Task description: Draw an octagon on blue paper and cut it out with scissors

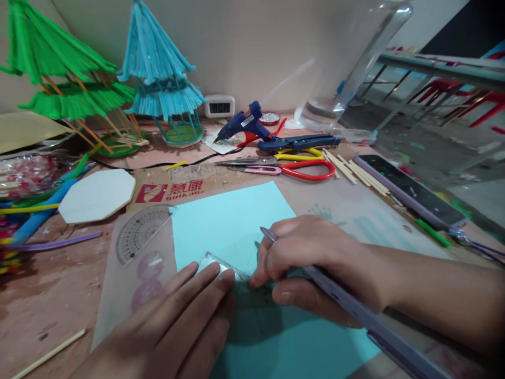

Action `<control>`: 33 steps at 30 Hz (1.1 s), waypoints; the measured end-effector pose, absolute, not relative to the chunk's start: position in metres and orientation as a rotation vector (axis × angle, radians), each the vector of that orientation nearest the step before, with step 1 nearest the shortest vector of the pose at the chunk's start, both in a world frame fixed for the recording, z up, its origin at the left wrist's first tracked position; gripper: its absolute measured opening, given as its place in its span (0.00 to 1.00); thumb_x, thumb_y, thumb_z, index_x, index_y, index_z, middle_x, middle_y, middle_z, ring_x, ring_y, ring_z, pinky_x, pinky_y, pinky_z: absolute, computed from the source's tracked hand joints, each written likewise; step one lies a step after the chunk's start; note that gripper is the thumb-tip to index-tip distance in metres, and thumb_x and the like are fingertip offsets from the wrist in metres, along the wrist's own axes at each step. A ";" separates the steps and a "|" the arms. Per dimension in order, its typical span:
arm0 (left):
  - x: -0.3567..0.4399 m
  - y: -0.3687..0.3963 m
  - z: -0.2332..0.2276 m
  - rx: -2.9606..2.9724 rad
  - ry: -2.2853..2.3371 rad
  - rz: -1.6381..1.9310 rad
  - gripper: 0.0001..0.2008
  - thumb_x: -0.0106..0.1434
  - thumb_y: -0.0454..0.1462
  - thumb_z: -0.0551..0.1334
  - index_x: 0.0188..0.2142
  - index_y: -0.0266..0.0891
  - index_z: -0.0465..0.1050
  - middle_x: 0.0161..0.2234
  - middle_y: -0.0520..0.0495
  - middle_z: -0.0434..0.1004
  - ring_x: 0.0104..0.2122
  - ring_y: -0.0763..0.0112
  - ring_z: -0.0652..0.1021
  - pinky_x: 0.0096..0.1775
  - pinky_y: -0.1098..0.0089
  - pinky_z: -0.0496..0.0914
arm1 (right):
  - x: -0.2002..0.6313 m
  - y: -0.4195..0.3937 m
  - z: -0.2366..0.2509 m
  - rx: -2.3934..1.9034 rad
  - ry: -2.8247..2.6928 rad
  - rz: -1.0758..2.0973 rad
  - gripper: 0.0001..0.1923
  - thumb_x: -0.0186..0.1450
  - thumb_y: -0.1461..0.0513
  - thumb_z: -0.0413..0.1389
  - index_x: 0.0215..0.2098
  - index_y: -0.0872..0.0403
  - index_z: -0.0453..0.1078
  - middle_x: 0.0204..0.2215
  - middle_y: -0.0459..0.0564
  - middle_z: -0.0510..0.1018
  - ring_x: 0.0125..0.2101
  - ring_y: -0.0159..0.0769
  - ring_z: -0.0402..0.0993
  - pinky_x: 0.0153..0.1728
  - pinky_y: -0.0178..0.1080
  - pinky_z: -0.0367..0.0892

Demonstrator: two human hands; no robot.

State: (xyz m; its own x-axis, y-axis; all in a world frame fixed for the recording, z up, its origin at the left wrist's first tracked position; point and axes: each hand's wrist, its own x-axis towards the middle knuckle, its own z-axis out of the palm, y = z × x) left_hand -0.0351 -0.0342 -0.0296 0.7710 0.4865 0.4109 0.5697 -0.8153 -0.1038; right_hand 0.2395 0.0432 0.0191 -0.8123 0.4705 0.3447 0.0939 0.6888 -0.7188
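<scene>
A light blue sheet of paper [232, 216] lies on the work surface with faint lines drawn on it. My left hand [189, 321] rests flat, fingers stretched out, over the near side of a short clear ruler [216, 260] on the sheet. In my right hand [315, 258] is a grey-purple pen [339, 295], held slantwise with its tip pointing up and left, off the paper. The fingertips of that hand touch down at the ruler's right end. My fingers cover part of the ruler.
A clear protractor [144, 231] is left of the sheet. Behind lie scissors [292, 166], a utility knife [298, 143], a glue gun [244, 121] and a phone [410, 189]. Green [71, 79] and blue [161, 79] pavilion models stand at back left, near a white octagonal board [98, 196].
</scene>
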 end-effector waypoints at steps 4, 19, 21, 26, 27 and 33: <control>-0.030 -0.032 -0.027 -2.757 -0.789 -0.446 0.15 0.73 0.34 0.50 0.54 0.39 0.69 0.62 0.46 0.69 0.69 0.58 0.56 0.69 0.60 0.46 | 0.239 0.043 0.019 -0.430 -2.385 0.957 0.07 0.69 0.63 0.57 0.32 0.56 0.68 0.28 0.53 0.82 0.33 0.38 0.80 0.34 0.36 0.69; -0.011 -0.030 -0.008 -2.733 -0.674 -0.306 0.17 0.71 0.37 0.51 0.45 0.41 0.80 0.54 0.46 0.76 0.55 0.57 0.73 0.61 0.56 0.60 | 0.233 0.036 0.058 -0.945 -2.280 1.054 0.15 0.74 0.54 0.48 0.46 0.54 0.71 0.32 0.49 0.79 0.32 0.35 0.75 0.32 0.35 0.68; -0.011 -0.031 -0.007 -2.740 -0.632 -0.265 0.20 0.73 0.37 0.49 0.41 0.43 0.81 0.53 0.48 0.77 0.56 0.58 0.71 0.63 0.56 0.54 | 0.217 0.041 0.056 -1.002 -2.301 1.011 0.05 0.68 0.64 0.52 0.38 0.53 0.70 0.27 0.44 0.75 0.25 0.30 0.69 0.25 0.31 0.62; -0.007 -0.038 -0.009 -2.656 -0.861 -0.364 0.20 0.75 0.41 0.48 0.56 0.41 0.75 0.53 0.49 0.78 0.55 0.63 0.70 0.62 0.63 0.53 | 0.178 0.062 0.035 -0.980 -2.175 1.229 0.08 0.61 0.63 0.58 0.30 0.53 0.61 0.21 0.39 0.68 0.21 0.26 0.62 0.19 0.28 0.55; -0.007 -0.038 -0.010 -2.648 -0.912 -0.397 0.20 0.75 0.42 0.49 0.56 0.41 0.74 0.52 0.50 0.79 0.55 0.64 0.71 0.61 0.64 0.54 | 0.174 0.065 0.031 -0.980 -2.149 1.247 0.11 0.62 0.60 0.59 0.28 0.53 0.60 0.20 0.38 0.66 0.19 0.25 0.60 0.18 0.28 0.53; -0.012 -0.038 -0.020 -2.727 -0.937 -0.406 0.17 0.73 0.40 0.51 0.54 0.43 0.74 0.53 0.53 0.78 0.53 0.63 0.71 0.57 0.63 0.60 | 0.166 0.070 0.017 -0.947 -2.124 1.152 0.15 0.61 0.64 0.57 0.22 0.52 0.55 0.17 0.35 0.59 0.18 0.23 0.53 0.18 0.28 0.49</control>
